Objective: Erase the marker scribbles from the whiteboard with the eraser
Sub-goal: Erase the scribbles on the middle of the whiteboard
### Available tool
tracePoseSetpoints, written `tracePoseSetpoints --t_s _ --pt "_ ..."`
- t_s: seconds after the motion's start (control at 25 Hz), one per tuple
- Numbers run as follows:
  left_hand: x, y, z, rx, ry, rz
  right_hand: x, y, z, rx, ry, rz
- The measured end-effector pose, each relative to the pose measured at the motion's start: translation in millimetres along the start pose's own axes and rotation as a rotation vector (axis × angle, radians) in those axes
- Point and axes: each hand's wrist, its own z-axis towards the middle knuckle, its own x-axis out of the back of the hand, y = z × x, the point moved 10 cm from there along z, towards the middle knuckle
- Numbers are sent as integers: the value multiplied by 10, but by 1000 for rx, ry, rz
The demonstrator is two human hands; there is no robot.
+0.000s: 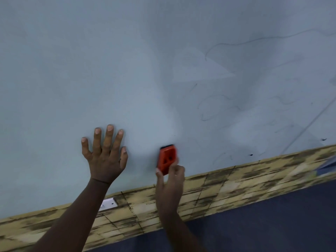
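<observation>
Eraser (167, 159) — orange, right hand (171, 176) gripping — on whiteboard (91, 70)

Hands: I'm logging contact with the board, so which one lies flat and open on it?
The left hand, fingers spread on the whiteboard. The right hand instead grips the orange eraser.

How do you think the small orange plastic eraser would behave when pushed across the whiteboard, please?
The small orange plastic eraser looks rigid and probably light: the right hand holds it by its fingertips. Its dark pad likely slides easily on the smooth whiteboard.
</observation>
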Motion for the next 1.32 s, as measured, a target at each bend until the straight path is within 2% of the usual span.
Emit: tracePoseSetpoints --t_s 0.08,0.12,0.2,0.32,0.4,0.48,0.56,0.6,0.68,0.72,0.84,0.92,1.04,1.12,1.2,1.32 --pt "-10 27 -31 21 -11 -7 -47 -262 -101 244 -48 -234" --pt "-19 36 -53 29 -14 -7 23 -297 -41 291 -26 -266" --pt "-43 41 -95 46 -23 -14 285 -241 272 203 60 -196" --pt "-70 67 -164 63 -32 -12 655 334 686 -215 166 222" --pt "-86 92 -212 80 -35 -18 535 1002 647 -588 183 553" --pt "-106 108 -254 100 -36 -33 283 1487 402 -900 128 736" --pt "-119 121 -289 102 -40 -31 166 1715 223 -1099 69 850" --pt "-119 125 -296 97 -40 -32 154 1749 201 -1137 53 880" --pt "-122 118 -305 95 -50 -43 192 1671 263 -1108 78 907" --pt "-131 120 -317 92 -53 -46 231 1583 328 -1025 121 880" --pt "-151 132 -349 80 -61 -59 439 956 472 -610 219 557" --pt "-147 121 -380 87 -63 -63 372 482 366 -381 185 386" --pt "-121 158 -380 113 -74 -90 25 106 -32 -174 44 171" --pt "-104 190 -363 167 -99 -137 -173 60 -260 -110 -28 85" --pt "-65 243 -343 241 -124 -171 -215 73 -313 -107 -48 113" --pt "8 306 -314 416 -190 -252 11 162 -88 -202 55 233"
